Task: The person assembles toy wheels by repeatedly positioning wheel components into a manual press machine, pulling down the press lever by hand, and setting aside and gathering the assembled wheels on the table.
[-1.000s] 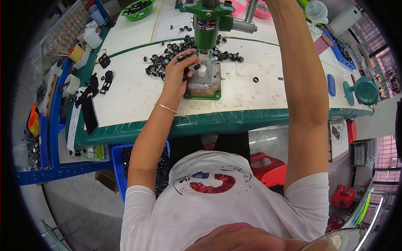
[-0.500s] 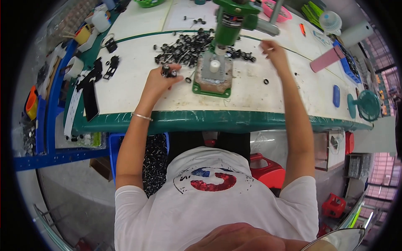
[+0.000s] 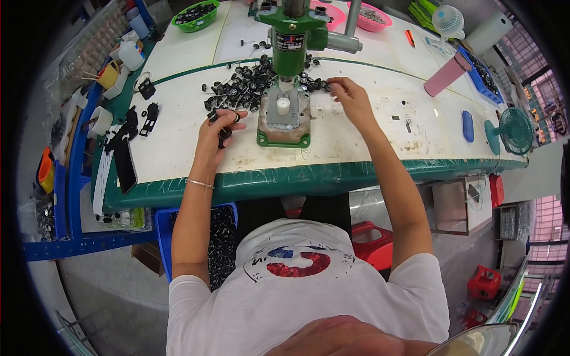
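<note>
My left hand (image 3: 215,135) is closed around a few small black wheels (image 3: 225,134), left of the green hand press (image 3: 290,53). Thumb and fingertips of my right hand (image 3: 354,102) pinch a black wheel (image 3: 326,86) at the right end of the pile, beside the press. The heap of black wheels with thin metal axles (image 3: 240,86) spreads behind and left of the press base (image 3: 283,141). A white round piece (image 3: 283,106) stands on the press's metal plate, under the ram.
A phone (image 3: 124,165) and black plastic parts (image 3: 149,118) lie at the left. To the right are a pink bottle (image 3: 446,75), a blue case (image 3: 468,126) and a green fan (image 3: 515,131). A green basket of wheels (image 3: 196,16) stands at the back.
My right hand has come inward to the wheels beside the press and closed on one. My left hand stays left of the press, still holding wheels. The whole view has shifted.
</note>
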